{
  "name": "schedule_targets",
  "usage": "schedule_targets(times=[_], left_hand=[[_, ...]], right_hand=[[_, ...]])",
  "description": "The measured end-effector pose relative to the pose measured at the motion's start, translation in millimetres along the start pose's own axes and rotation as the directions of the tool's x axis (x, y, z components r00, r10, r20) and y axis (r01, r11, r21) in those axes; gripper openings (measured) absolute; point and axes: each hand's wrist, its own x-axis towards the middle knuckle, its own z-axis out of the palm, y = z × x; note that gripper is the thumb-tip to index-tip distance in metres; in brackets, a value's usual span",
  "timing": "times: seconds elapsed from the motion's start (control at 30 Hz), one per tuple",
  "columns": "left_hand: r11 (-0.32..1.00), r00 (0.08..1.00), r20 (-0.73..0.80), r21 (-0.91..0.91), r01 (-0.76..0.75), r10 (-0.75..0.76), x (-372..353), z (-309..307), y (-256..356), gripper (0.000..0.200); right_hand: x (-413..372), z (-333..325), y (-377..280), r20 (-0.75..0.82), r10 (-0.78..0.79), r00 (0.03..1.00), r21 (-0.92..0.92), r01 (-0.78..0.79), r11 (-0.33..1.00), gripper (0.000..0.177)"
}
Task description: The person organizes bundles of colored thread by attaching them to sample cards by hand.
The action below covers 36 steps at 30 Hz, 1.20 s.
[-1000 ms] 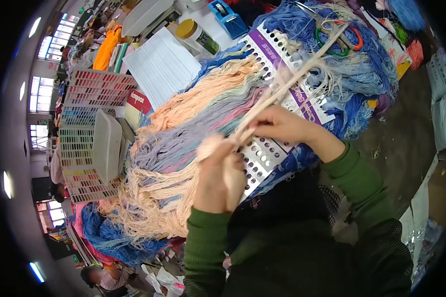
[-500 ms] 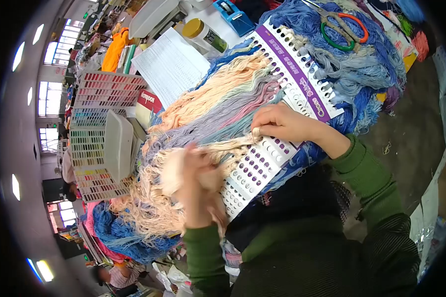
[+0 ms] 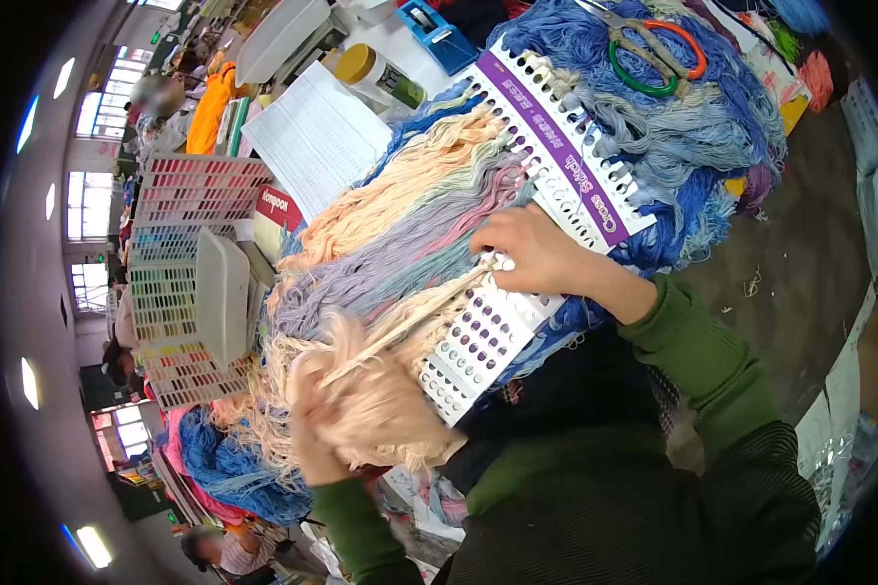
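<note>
A white punched thread card (image 3: pixel 539 115) with a purple "Cross Stitch" band lies slantwise, skeins looped along its holed edge. Orange, lilac, pink and teal embroidery threads (image 3: pixel 390 234) fan out from it to the left. At the card's lower part, my right hand (image 3: pixel 522 249) is closed, pinching the cream thread by the holes. My left hand (image 3: pixel 317 429), partly blurred, is wrapped round a loose cream-peach thread bundle (image 3: pixel 385 409). From that bundle a taut strand runs up to my right fingers. Some left fingers are hidden behind the thread.
Scissors (image 3: pixel 649 58) with green and orange handles rest on blue thread (image 3: pixel 693 127). Further back are a tape dispenser (image 3: pixel 437 34), a jar (image 3: pixel 379 76), a written sheet (image 3: pixel 317 136), a colour chart (image 3: pixel 180 283) and a white plastic tray (image 3: pixel 221 292). A person sits at lower left.
My left hand has moved left and down, drawing the cream thread out into a straight strand. My right hand keeps its pinch at the card; the whole view has shifted slightly.
</note>
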Motion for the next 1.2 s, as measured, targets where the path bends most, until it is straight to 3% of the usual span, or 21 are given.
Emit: schedule_targets(times=[0.1,0.2,0.27,0.33,0.37,0.4,0.43,0.47,0.5,0.53,0.6,0.67,0.73,0.8,0.83,0.9,1.0,1.07,1.1,1.13,1.2], left_hand=[[0.908,0.932,-0.015,0.230,-0.349,0.362,-35.4,-19.0,31.7,0.024],[0.943,0.936,-0.150,-0.046,-0.328,0.318,-48.3,-33.5,54.0,0.024],[0.927,0.892,0.313,-0.293,-0.235,0.325,-44.7,-125.0,81.4,0.029],[0.898,0.877,-0.294,-0.110,-0.426,0.380,-92.2,-148.3,89.5,0.031],[0.698,0.690,-0.198,0.412,-0.586,0.696,-123.5,-156.7,78.7,0.030],[0.263,0.492,0.054,0.792,-0.551,0.869,-156.4,-170.2,59.7,0.028],[0.635,0.545,-0.338,0.520,-0.571,0.767,-188.7,-232.2,63.0,0.026],[0.821,0.608,-0.625,0.096,-0.564,0.490,-221.6,-310.6,72.7,0.023],[0.783,0.739,-0.425,-0.103,-0.614,0.523,-251.7,-366.7,62.8,0.021],[0.707,0.747,-0.405,-0.278,-0.650,0.527,-275.9,-350.2,52.9,0.019],[0.595,0.798,-0.279,-0.546,-0.589,0.534,-280.9,-295.5,34.8,0.018],[0.589,0.870,-0.122,-0.690,-0.420,0.477,-262.9,-249.1,8.1,0.020],[0.616,0.908,-0.281,-0.668,-0.418,0.311,-236.3,-215.0,-25.9,0.017],[0.605,0.948,-0.293,-0.735,-0.308,0.126,-205.6,-179.8,-56.0,0.021],[0.502,0.996,-0.036,-0.862,-0.074,0.085,-186.4,-145.0,-65.8,0.027],[0.589,1.000,-0.012,-0.808,0.006,-0.027,-171.9,-110.3,-72.1,0.034],[0.634,0.969,0.234,-0.739,0.227,-0.075,-148.9,-76.1,-81.3,0.031],[0.762,0.964,0.244,-0.602,0.239,-0.110,-139.8,-41.3,-75.1,0.027],[0.897,0.989,0.127,-0.425,0.120,-0.072,-137.5,-21.2,-71.2,0.026],[0.885,0.985,0.154,-0.444,0.137,-0.075,-130.5,-22.1,-80.0,0.027],[0.925,0.988,0.153,-0.370,0.082,-0.026,-127.8,-7.5,-80.8,0.027]], right_hand=[[1.5,2.4,-2.4,-0.004,-0.002,1.000,-0.026,0.001,1.000,0.030],[1.4,1.8,-6.4,0.019,-0.012,1.000,-0.093,0.014,0.996,0.031],[0.2,4.2,-2.5,0.002,-0.055,0.998,-0.129,0.055,0.990,0.031],[-2.9,-1.6,-11.2,-0.003,-0.051,0.999,-0.102,0.050,0.994,0.031],[-6.0,-2.9,-15.0,-0.018,-0.046,0.999,-0.055,0.045,0.997,0.031],[-7.1,-2.4,-23.7,-0.027,-0.041,0.999,-0.009,0.041,0.999,0.031],[-10.9,-1.0,-41.8,-0.042,-0.153,0.987,-0.009,0.153,0.988,0.031],[-19.6,-1.6,-66.0,-0.054,-0.263,0.963,-0.005,0.263,0.965,0.032],[-30.1,-5.4,-101.4,-0.026,-0.295,0.955,0.120,0.295,0.948,0.031],[-38.0,-12.4,-128.8,0.180,-0.410,0.894,0.340,0.334,0.879,0.029],[-43.8,-24.8,-183.7,0.010,-0.765,0.644,0.280,0.732,0.621,0.021],[-53.6,-31.7,-215.4,0.078,-0.742,0.665,0.701,0.492,0.515,0.022],[-39.2,-28.8,-229.9,0.116,-0.874,0.472,0.800,0.476,0.364,0.045],[-61.5,2.7,-237.2,0.059,-0.844,0.533,0.910,0.319,0.265,0.044],[-64.3,7.9,-242.8,0.070,-0.823,0.564,0.945,0.228,0.236,0.043],[-65.9,14.8,-256.4,0.111,-0.780,0.616,0.985,0.037,0.169,0.043],[-62.4,12.1,-267.6,0.262,-0.757,0.598,0.960,-0.240,0.143,0.044],[-53.6,12.9,-275.1,0.403,-0.793,0.457,0.910,-0.287,0.298,0.047],[-51.4,9.6,-277.1,0.493,-0.788,0.370,0.870,-0.222,0.440,0.049],[-50.1,6.8,-278.1,0.585,-0.754,0.297,0.808,-0.141,0.572,0.052],[-56.9,7.0,-279.7,0.567,-0.740,0.363,0.800,-0.027,0.599,0.056]])
